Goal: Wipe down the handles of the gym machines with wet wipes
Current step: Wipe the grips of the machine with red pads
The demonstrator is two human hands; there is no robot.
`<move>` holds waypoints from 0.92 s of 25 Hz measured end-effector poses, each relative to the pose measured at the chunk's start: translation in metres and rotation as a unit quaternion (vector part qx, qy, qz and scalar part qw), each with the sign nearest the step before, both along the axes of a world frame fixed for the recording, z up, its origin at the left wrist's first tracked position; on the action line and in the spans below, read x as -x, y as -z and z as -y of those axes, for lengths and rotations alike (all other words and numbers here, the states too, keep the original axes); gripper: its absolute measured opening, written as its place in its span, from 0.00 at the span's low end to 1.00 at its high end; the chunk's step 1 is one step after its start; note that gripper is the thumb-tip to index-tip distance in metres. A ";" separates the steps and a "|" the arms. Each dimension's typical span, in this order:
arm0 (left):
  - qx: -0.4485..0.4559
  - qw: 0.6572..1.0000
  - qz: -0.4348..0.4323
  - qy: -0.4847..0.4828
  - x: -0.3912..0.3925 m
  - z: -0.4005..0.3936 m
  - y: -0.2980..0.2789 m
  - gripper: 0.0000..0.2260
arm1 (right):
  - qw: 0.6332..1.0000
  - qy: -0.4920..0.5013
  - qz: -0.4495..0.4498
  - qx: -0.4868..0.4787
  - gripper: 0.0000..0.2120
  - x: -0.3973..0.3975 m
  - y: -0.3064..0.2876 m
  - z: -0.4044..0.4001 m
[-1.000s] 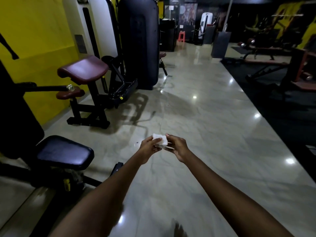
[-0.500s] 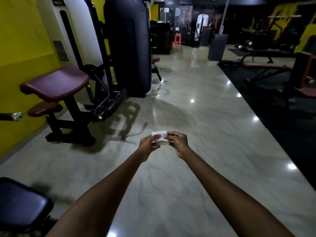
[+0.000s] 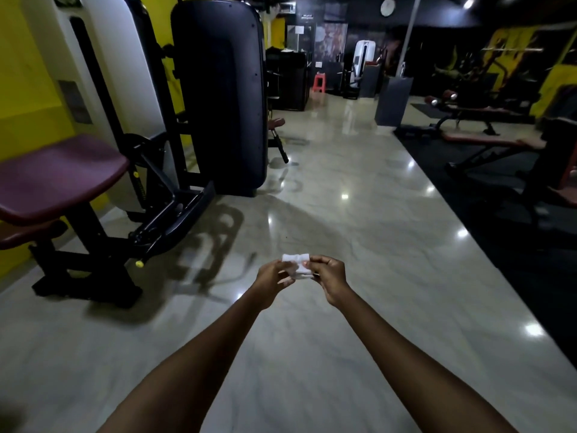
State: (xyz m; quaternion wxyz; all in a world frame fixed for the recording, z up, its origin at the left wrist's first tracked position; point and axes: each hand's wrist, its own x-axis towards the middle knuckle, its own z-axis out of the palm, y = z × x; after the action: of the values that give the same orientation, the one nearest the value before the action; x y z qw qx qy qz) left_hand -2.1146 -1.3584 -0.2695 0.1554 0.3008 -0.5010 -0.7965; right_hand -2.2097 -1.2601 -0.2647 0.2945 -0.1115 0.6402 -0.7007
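A small folded white wet wipe [image 3: 297,264] is held out in front of me above the marble floor. My left hand [image 3: 272,279] pinches its left side and my right hand [image 3: 331,276] pinches its right side, both arms stretched forward. A gym machine with a maroon padded seat [image 3: 59,179] and a tall black weight-stack shroud [image 3: 218,98] stands at the left, apart from my hands. No machine handle is plainly visible near my hands.
Shiny marble floor [image 3: 343,232] runs ahead down the middle. Black rubber matting with weight benches [image 3: 487,145] lies on the right. A yellow wall [image 3: 28,67] is at the left. A red stool [image 3: 319,84] and a dark pillar base [image 3: 392,101] stand far ahead.
The view has advanced past the black seat at lower left, and the maroon-seat machine is now closer. Both hands keep holding the wipe in front of me.
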 end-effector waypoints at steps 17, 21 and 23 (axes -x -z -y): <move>0.034 0.999 -0.006 -0.020 0.365 0.226 0.006 0.05 | 1.000 0.003 -0.020 -0.019 0.08 0.350 -0.003 0.226; 0.036 0.998 -0.042 -0.002 0.467 0.282 -0.005 0.10 | 0.999 -0.007 -0.026 -0.018 0.07 0.454 -0.023 0.278; 0.041 0.998 -0.041 -0.003 0.510 0.307 -0.014 0.10 | 0.999 -0.002 -0.038 -0.023 0.06 0.499 -0.029 0.305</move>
State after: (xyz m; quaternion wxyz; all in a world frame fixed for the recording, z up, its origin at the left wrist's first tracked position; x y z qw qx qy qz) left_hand -2.6249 -1.6657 -0.2557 0.1906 0.2630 -0.5254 -0.7865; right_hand -2.7090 -1.5650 -0.2355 0.2743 -0.1327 0.6666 -0.6803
